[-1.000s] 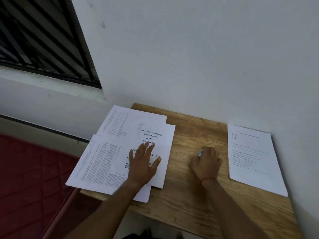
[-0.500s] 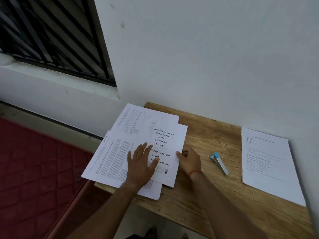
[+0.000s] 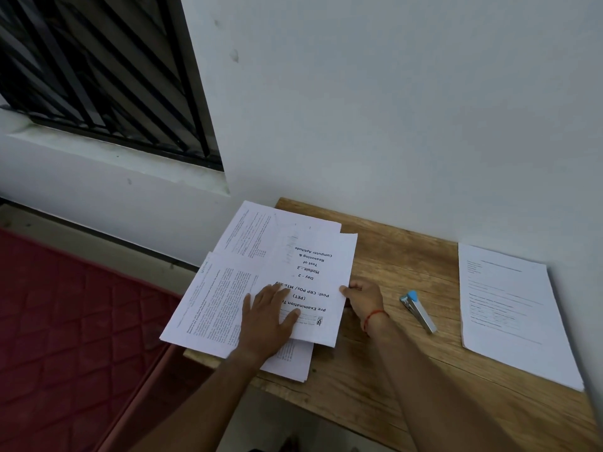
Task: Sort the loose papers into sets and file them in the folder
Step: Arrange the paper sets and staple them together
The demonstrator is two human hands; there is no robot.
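From the head camera, a second earlier the right hand [image 3: 363, 298] had been closed over the stapler [image 3: 418, 310]. By this moment the stapler lay free on the table [image 3: 391, 370], between that hand and the separate stack [image 3: 509, 308] at the right end. Half a second earlier the hand had already reached the cover sheet [image 3: 316, 265]. Now its thumb lay on top of the sheet's right edge with the fingers curled at the edge, pinching it. The left hand [image 3: 266, 321] had stayed where it was, flat and spread, pressing on the loose papers [image 3: 222, 308].

Those papers were thin white printed sheets fanned in overlapping layers at the table's left end, their left corners hanging past its edge. The table was pale wood with a plain grain. The stapler was a small silver metal bar with a blue cap. A red thread [image 3: 372, 318] circled the right wrist. To the left lay a red quilted mattress [image 3: 65, 337], and a dark barred window [image 3: 98, 70] was set in the white wall.

The cover sheet faced away from the wearer. Its lines read "Pre Examination T…", "(PET)", "Post: CRP POs/ MTs-X…", "Day - 2", "Module - 2" and "Test of Reasoning & Computer Aptitude". The small print on the other sheets was too fine to read.
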